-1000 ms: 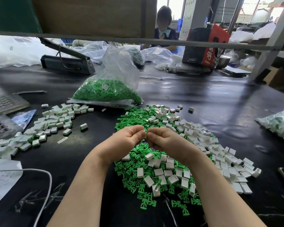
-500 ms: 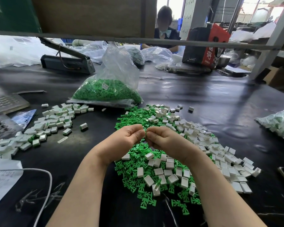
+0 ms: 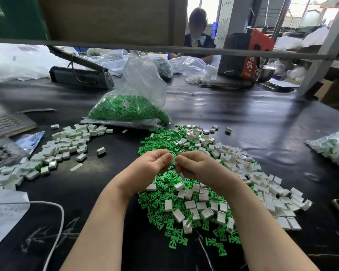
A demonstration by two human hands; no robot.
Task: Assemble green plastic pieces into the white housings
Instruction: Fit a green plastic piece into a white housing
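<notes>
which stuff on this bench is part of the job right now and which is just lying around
Job: left hand and right hand, loose green pieces, white housings, finished pile, bag of green pieces.

Lying about: heat sealer, white cable, red-and-black box.

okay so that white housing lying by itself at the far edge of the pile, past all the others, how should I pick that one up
Pinch the lone white housing across its two longer side walls, coming straight down from above. It lies flat on the black table with bare surface all round, so thumb and finger can likely close on it without nudging a neighbour. The right hand is nearer, though it looks busy pinching something.
</notes>
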